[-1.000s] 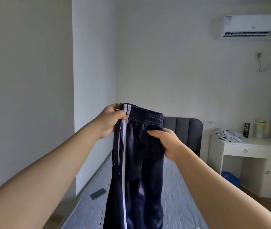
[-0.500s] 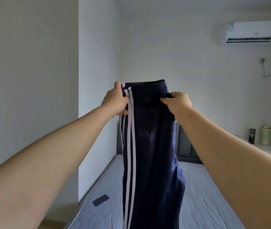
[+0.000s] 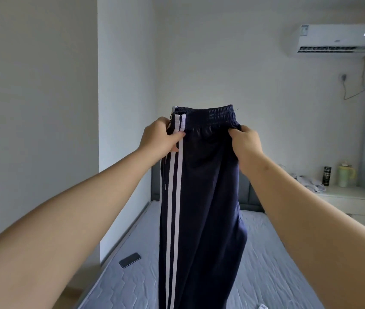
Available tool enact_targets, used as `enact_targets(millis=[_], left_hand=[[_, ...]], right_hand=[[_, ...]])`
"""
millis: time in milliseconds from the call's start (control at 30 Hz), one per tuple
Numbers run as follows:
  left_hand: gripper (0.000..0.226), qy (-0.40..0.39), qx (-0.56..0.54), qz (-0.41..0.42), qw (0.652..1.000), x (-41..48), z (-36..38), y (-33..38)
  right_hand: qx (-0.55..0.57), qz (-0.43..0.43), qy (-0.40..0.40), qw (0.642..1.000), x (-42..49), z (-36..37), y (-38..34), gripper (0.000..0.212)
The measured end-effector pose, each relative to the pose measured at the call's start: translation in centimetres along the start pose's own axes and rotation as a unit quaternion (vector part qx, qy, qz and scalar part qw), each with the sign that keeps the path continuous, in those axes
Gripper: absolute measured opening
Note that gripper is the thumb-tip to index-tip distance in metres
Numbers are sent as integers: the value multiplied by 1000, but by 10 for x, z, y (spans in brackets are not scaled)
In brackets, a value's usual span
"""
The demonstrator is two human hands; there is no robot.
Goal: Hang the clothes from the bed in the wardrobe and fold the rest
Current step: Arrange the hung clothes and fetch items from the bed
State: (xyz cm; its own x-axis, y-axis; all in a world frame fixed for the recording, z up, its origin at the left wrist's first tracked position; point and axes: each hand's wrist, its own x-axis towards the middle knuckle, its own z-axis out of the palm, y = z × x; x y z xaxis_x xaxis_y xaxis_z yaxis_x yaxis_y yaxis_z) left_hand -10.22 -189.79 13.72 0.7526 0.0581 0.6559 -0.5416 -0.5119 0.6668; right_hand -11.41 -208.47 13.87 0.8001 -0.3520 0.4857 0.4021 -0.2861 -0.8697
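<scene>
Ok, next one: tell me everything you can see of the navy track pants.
The navy track pants are smooth, slightly shiny fabric, with a gathered elastic waistband and white stripes down one side. They hang upright, legs together, over the bed. The left hand pinches the striped edge below the waistband; the right hand grips the opposite edge. Their hems fall out of frame.

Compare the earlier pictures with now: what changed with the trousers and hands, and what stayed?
The left hand and right hand lifted the navy track trousers well above the headboard. The right hand shifted out to the right end of the waistband, spreading it so two white stripes face the camera. Neither hand let go. The phone stayed on the mattress.
</scene>
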Motion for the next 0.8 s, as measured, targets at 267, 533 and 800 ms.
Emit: enact_targets(millis=[267, 533, 800], left_hand=[[15, -18, -173, -74, 982, -3, 0, 13], [23, -102, -161, -215, 958, -3, 17, -22], [23, -137, -100, -158, 973, 17, 67, -76]], right_hand=[[121, -25, -7, 992, -10, 3, -5, 10], [-12, 78, -43, 996, 7, 15, 33, 11], [-27, 90, -29, 995, 35, 32, 92, 19]])
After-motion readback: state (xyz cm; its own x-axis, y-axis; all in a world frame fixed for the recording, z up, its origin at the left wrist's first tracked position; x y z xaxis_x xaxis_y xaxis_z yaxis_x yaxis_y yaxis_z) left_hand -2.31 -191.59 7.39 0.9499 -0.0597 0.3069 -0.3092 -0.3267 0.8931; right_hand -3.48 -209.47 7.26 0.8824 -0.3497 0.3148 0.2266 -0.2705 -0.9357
